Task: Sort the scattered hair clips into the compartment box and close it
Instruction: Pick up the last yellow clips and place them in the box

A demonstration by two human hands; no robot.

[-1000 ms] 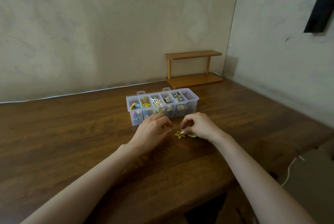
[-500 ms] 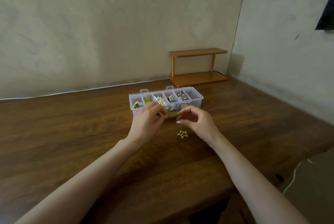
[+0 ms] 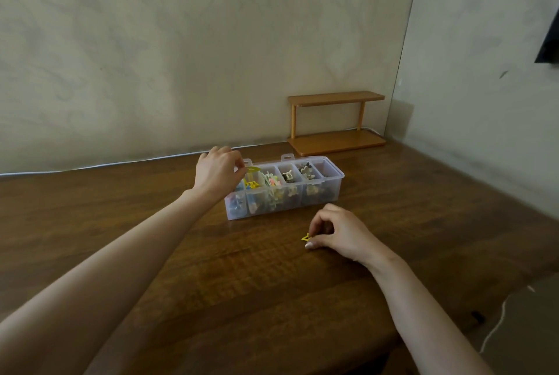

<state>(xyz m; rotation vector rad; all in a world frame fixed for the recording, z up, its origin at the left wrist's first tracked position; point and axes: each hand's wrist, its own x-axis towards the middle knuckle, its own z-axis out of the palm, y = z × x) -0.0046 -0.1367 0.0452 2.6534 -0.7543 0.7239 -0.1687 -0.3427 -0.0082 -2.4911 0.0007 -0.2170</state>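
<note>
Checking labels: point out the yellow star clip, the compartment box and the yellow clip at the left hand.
yellow star clip (image 3: 305,237): head view, its exposed tip.
compartment box (image 3: 326,193): head view, front wall, right end.
yellow oval clip (image 3: 253,168): head view, its visible end.

The light is soft and rather dim, with only weak shadows. The table (image 3: 423,193) has a faint sheen at its far right. Edges bend from the wide lens; small details look slightly blurred.
</note>
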